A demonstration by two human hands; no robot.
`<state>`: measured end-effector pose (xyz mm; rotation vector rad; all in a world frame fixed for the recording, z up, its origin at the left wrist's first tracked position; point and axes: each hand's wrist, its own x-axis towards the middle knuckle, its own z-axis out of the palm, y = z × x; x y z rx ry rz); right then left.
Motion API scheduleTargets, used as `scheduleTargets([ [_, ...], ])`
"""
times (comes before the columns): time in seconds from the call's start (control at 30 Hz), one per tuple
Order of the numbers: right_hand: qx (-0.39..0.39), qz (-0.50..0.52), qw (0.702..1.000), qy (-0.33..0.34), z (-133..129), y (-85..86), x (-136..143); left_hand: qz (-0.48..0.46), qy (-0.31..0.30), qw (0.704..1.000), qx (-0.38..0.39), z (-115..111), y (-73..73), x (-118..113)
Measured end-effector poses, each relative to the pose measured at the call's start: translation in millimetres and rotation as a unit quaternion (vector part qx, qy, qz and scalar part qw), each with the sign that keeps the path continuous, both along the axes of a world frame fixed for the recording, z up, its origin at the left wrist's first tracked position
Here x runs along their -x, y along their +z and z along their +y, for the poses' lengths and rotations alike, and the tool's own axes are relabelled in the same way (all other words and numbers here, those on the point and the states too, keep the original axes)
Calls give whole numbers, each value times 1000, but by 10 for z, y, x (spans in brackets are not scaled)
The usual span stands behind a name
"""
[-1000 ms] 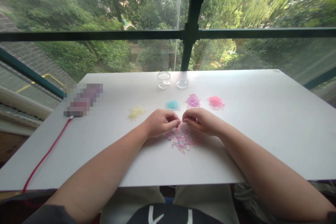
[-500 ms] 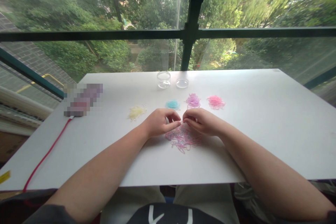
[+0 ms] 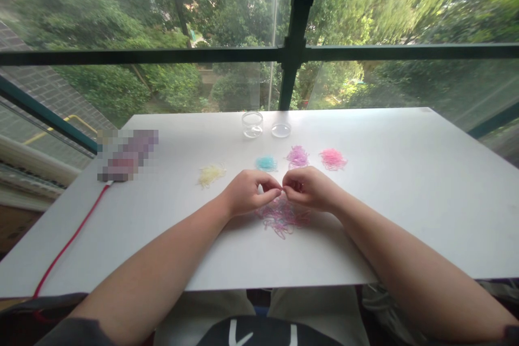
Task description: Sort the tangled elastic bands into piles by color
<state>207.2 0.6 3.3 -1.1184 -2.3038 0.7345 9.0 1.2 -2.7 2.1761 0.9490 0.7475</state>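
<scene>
Left hand (image 3: 252,192) and right hand (image 3: 310,189) have edged closer, nearly meeting over the mixed elastic bands (image 3: 283,221); each grip is narrow, but whether closed on a band I cannot tell. Beyond, yellow pile (image 3: 211,175), blue pile (image 3: 266,163), purple pile (image 3: 297,155) and pink pile (image 3: 333,159) dot the white tabletop (image 3: 425,189).

Left grip (image 3: 250,192), right grip (image 3: 310,188): contents too small to tell; pile (image 3: 280,218) partly hidden; corded object (image 3: 125,161) pixelated.

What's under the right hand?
Part of the mixed pile shows below the right hand, on the table. Whatever lies directly beneath that hand is covered, so I can't tell.
</scene>
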Motion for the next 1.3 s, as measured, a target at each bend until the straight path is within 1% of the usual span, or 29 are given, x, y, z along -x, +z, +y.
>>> scheduleTargets([
  [0.17, -13, 5, 1000, -14, -4, 2, -2, -8, 9, 1000, -2, -5, -3, -6],
  [0.4, -15, 35, 999, 22, -10, 18, -48, -19, 31, 999, 11, -6, -16, 6],
  [0.6, -28, 29, 999, 19, 1, -6, -46, -17, 19, 1000, 0, -5, -22, 6],
  [0.87, -34, 36, 999, 10, 4, 12, -41, -20, 11, 998, -51, 10, -22, 2],
  [1.03, -40, 34, 999, 8, 12, -1, -47, -24, 26, 998, -46, 9, -19, 0],
  [1.3, -37, 33, 999, 7, 16, -1, -54, -2, 25, 999, -35, 3, 1, 4],
])
